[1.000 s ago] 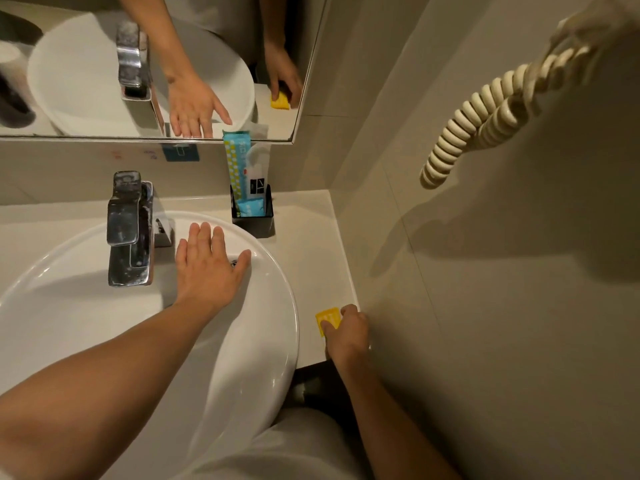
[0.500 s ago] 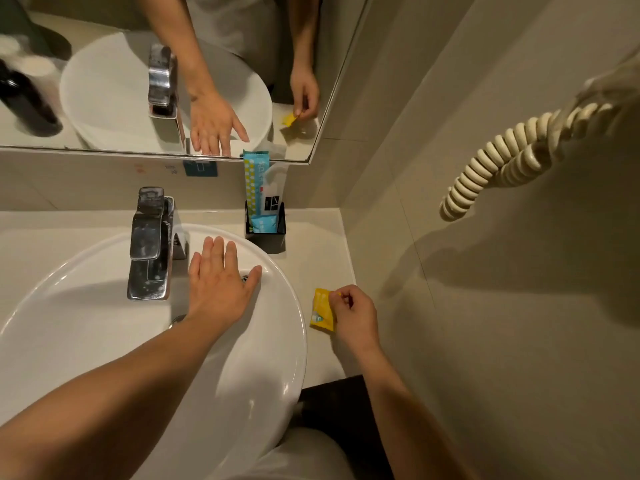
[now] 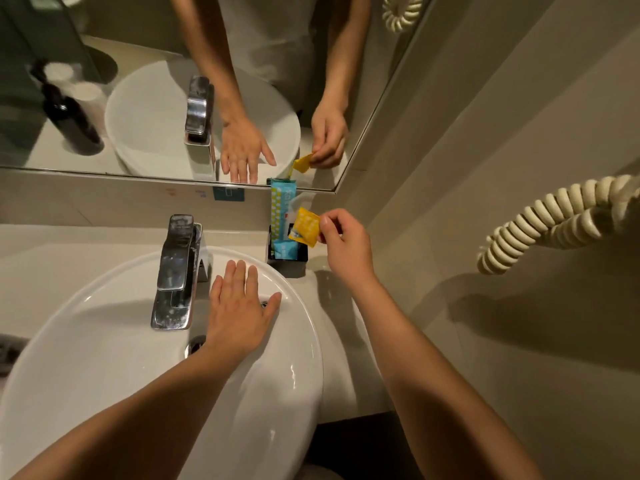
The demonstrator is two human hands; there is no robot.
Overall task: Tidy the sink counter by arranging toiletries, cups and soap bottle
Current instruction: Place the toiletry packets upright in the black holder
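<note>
Head view: my right hand (image 3: 341,242) pinches the yellow sachet (image 3: 304,226) above the black holder (image 3: 287,259), center frame. Left hand (image 3: 239,306) rests flat, holding nothing. Next, I'd drop it in.

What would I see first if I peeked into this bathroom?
First, the right hand pinching a small yellow packet just above the black holder of toiletry packets, behind the sink by the mirror. Next, the left hand lying flat on the rim of the big white basin, right beside the shiny faucet. A curly cream cord hangs on the right-hand wall.
</note>
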